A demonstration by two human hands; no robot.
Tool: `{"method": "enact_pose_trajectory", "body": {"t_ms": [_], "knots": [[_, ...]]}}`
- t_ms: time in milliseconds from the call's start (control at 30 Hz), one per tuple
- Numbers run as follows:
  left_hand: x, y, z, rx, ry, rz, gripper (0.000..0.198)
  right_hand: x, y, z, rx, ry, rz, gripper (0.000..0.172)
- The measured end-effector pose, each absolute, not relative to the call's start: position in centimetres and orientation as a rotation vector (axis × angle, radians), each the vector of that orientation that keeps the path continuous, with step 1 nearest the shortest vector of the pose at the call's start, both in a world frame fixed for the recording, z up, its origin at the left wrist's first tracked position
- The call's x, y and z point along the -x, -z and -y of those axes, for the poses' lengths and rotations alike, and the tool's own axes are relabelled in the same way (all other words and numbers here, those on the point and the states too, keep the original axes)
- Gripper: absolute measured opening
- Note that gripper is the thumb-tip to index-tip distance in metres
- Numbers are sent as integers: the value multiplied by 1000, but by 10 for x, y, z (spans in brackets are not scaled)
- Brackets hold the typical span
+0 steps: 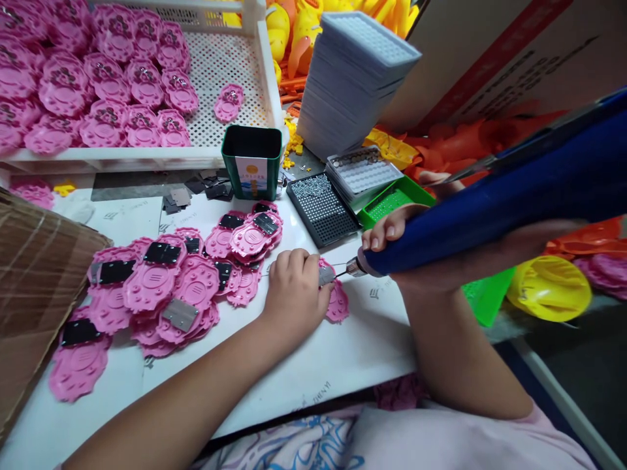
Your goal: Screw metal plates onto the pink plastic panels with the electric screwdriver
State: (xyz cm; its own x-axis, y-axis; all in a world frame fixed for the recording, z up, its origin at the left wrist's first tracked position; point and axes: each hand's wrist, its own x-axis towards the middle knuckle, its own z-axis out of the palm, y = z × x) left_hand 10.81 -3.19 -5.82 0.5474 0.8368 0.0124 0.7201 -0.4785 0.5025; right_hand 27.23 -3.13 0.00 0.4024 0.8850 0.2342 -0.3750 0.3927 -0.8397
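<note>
My right hand (pixel 441 254) is wrapped round a blue electric screwdriver (pixel 470 209) held at a slant. Its bit meets a small metal plate on a pink plastic piece (pixel 337 303) lying on the white table. My left hand (pixel 296 290) presses that piece down from its left side, fingers closed over its edge and partly hiding it. Left of this hand lies a heap of similar pink pieces (pixel 193 284), several with black or grey plates. Beyond the hands sits a black perforated tray (pixel 326 219) with small silvery screws in it.
A dark green box (pixel 252 163) stands before a white crate (pixel 206 154) of pink pieces. Loose black plates (pixel 210 186) lie beside it. Behind are a tall stack of white trays (pixel 347 78) and a green tray (pixel 392 199). Cardboard (pixel 44 294) borders the left; a yellow cup-shaped part (pixel 551 287) lies right.
</note>
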Motion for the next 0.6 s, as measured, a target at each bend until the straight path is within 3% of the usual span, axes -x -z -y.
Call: {"method": "enact_pose_trajectory", "body": {"t_ms": [233,600], "knots": [[-112,55,34,-2315,-278,-1331,33,-275,14,24,586,-952,1086,60],[-108,54,28,-2268,-287,-1251,40,-277,1,22,641,-988,1059,64]]}}
